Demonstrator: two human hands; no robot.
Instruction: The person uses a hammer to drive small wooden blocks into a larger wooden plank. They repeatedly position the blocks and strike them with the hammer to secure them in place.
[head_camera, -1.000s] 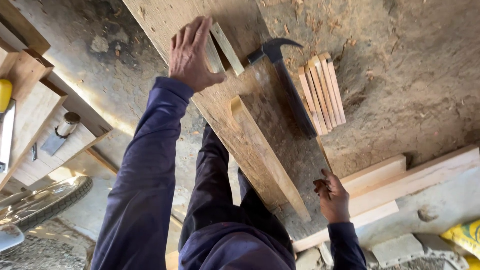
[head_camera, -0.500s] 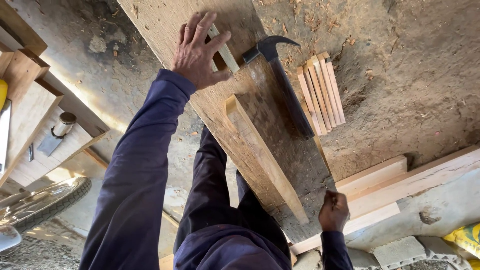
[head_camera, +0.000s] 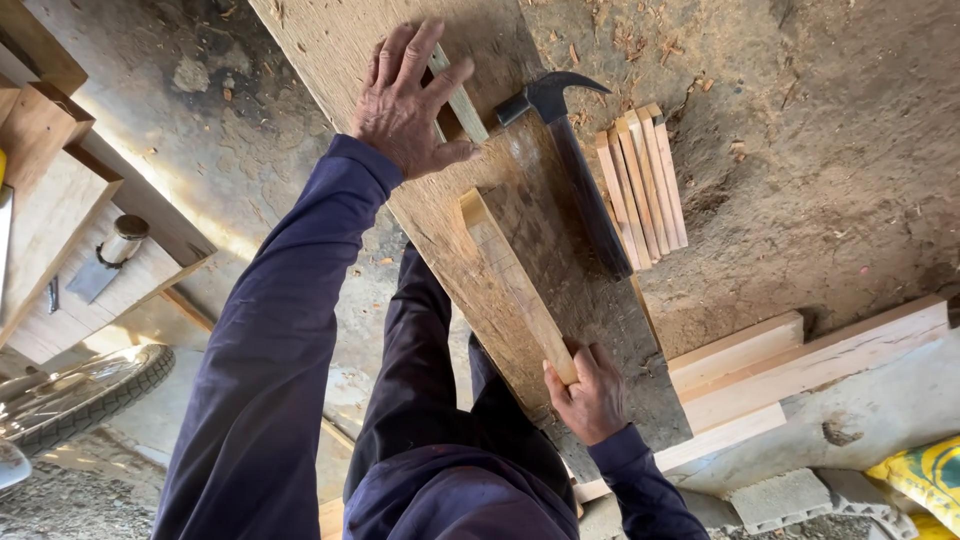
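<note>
My left hand (head_camera: 408, 100) lies with spread fingers on a small wooden strip (head_camera: 463, 103) and holds it down on a wide rough plank (head_camera: 320, 45). My right hand (head_camera: 592, 397) grips the near end of a long wooden batten (head_camera: 508, 272), which lies along the plank. A claw hammer (head_camera: 580, 175) with a dark handle rests on the plank just right of the batten. Beside it, on the dirt ground, lies a bundle of short wooden strips (head_camera: 640, 180).
Pale boards (head_camera: 800, 365) lie on the ground at the right, above a concrete block (head_camera: 790, 495) and a yellow bag (head_camera: 925, 475). At the left stand wooden boxes with a metal scraper (head_camera: 110, 260), and a tyre (head_camera: 90, 395) below them.
My right hand has moved left from the plank's edge and closed on the batten's near end. My left hand has flattened over the small strip.
</note>
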